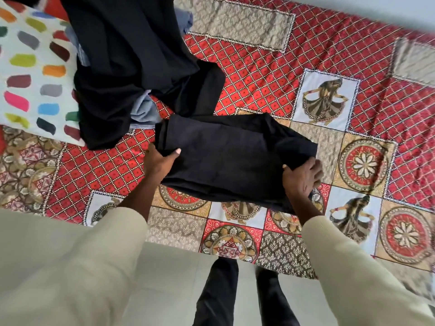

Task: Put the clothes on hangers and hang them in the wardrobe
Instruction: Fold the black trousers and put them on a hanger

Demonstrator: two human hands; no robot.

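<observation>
Cream sleeves [70, 267] nearest. Left hand [160, 161] and right hand [302, 178] gripping opposite ends of folded black garment [230, 158], over patterned bedspread [306, 74], beside heap of dark clothes [131, 62] near spotted pillow [33, 74].

between the left hand [160, 161] and right hand [302, 178], the folded black garment [230, 158] is matt, smooth woven cloth; under the grip, the bedspread [259, 74] is printed cotton-like cloth, faintly creased; beyond the left grip, a black clothes pile [131, 57] looks equally matt
</observation>
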